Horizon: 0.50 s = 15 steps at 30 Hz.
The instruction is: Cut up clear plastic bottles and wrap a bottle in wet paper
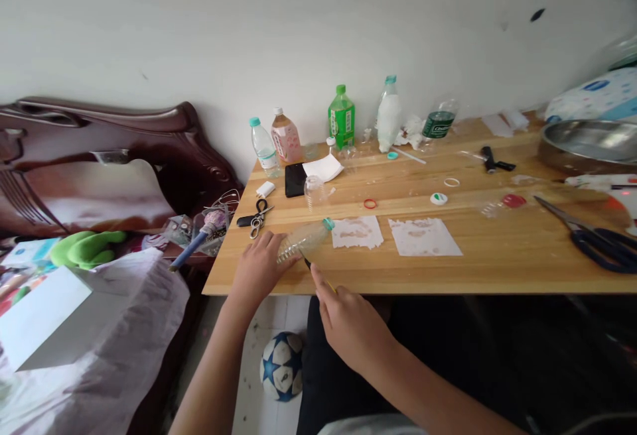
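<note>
A clear plastic bottle [304, 239] with a teal cap lies on its side near the front left edge of the wooden table [497, 269]. My left hand [257, 268] is closed round its bottom end, pinning it to the table. My right hand [348, 325] grips a thin yellow-handled tool [321, 277] whose dark tip touches the bottle's side just right of my left fingers. I cannot tell whether the tool is a knife or a pen.
Two torn paper labels [423, 236] lie right of the bottle. Small scissors [257, 217], a black phone [294, 179], several upright bottles [341, 117], a red rubber band [369, 203] and large blue scissors [592, 236] sit on the table. A football [281, 365] lies on the floor below.
</note>
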{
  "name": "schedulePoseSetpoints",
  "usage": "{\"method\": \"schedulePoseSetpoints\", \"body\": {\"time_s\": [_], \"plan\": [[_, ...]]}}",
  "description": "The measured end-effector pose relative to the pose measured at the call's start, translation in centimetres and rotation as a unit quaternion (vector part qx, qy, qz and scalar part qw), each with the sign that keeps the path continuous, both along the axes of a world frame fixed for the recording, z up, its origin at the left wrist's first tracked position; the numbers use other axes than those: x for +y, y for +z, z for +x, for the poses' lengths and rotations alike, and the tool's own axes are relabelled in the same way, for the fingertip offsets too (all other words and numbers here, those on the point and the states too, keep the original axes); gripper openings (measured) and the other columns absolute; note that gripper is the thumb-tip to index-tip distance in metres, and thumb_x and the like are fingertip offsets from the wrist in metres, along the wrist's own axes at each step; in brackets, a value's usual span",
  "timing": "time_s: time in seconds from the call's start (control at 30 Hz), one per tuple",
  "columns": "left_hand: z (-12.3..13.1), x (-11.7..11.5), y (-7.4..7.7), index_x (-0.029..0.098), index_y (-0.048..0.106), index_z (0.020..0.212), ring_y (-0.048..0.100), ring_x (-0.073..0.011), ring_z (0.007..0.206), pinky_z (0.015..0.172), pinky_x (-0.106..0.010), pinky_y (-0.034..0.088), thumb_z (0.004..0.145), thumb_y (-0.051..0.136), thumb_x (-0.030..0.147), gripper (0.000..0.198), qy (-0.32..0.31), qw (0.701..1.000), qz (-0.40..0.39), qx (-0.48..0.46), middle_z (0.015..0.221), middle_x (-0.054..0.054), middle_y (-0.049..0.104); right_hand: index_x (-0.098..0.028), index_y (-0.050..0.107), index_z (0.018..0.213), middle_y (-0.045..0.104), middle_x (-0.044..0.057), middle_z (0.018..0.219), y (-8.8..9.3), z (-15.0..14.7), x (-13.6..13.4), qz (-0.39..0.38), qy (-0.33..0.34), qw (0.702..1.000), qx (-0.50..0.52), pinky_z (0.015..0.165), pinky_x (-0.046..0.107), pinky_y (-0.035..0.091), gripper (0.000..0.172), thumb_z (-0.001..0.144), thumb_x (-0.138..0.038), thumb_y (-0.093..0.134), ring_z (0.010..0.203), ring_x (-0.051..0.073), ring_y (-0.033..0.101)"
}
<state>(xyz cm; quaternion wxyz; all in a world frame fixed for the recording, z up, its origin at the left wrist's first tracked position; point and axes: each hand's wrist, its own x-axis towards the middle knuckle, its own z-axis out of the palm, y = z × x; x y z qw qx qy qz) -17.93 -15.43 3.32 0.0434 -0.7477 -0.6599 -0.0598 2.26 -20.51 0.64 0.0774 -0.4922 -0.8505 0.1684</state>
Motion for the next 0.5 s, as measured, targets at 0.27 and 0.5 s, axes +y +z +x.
{"method": "schedulePoseSetpoints", "body": {"time_s": [0.27, 0.5], "plan": [[-0.5, 0.4, -0.1, 0.016, 0.06, 0.126, 0.064, -0.0302, 0.109, 0.09, -0.039, 0.051, 0.094, 0.054, 0.05, 0.046, -0.004, 0.999, -0.016, -0.037, 0.115, -0.013, 0.067, -0.012, 0.029, 0.156, 0.068, 0.017, 0.091, -0.9, -1.0, 0.3, 0.042, 0.014, 0.998, -0.049, 0.062, 0.03, 0.056, 0.062, 0.095, -0.01, 0.04, 0.072, 0.024, 0.07], [-2.4, 2.4, 0.6, 0.017, 0.062, 0.125, 0.064, -0.0277, 0.116, 0.099, -0.04, 0.048, 0.097, 0.046, 0.051, 0.046, -0.018, 0.992, -0.064, -0.112, 0.124, -0.013, 0.07, -0.012, 0.029, 0.156, 0.069, 0.017, 0.087, -0.6, -1.7, 0.4, 0.037, 0.004, 0.998, -0.056, 0.059, 0.031, 0.056, 0.07, 0.088, -0.005, 0.044, 0.07, 0.025, 0.07]]}}
